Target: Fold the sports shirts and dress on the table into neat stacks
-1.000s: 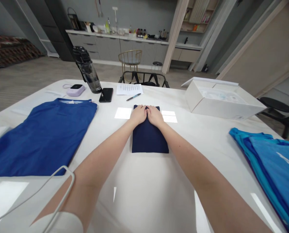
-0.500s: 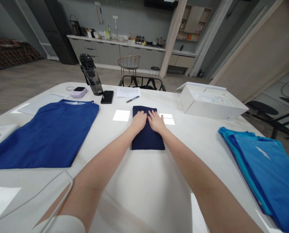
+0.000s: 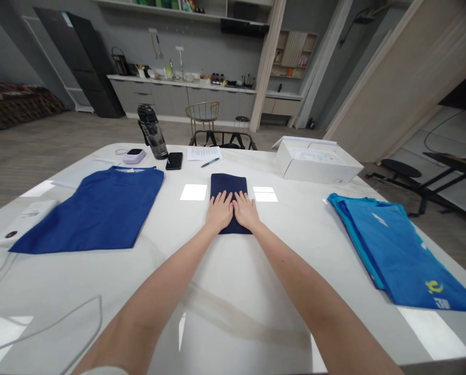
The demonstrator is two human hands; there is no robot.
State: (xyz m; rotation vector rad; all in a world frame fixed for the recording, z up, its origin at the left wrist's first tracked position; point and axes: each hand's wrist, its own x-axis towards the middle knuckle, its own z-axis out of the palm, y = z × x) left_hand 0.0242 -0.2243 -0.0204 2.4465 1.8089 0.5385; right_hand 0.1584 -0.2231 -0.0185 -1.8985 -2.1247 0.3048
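A dark navy cloth point(image 3: 228, 182), folded into a neat rectangle, lies in the middle of the white table. My left hand point(image 3: 219, 209) rests flat on its left half, fingers stretched toward the far edge. Beside it, my right hand point(image 3: 245, 209) presses flat on the right half, the thumbs close together. Neither hand grips anything. To the left, a blue shirt point(image 3: 100, 211) is spread out, and a folded brighter blue garment point(image 3: 389, 239) lies to the right, partly over a teal one.
At the back stand a dark water bottle point(image 3: 153, 133), a phone point(image 3: 174, 161), a lilac device point(image 3: 134, 156), a printed sheet point(image 3: 201, 153) and a pen point(image 3: 210, 162). An open white box point(image 3: 319, 169) sits back right. A white cable point(image 3: 94, 333) crosses the near left.
Both hands have slid back from the upper part of the navy cloth toward its near half, with the fingers straighter and flat. The camera view has tilted up.
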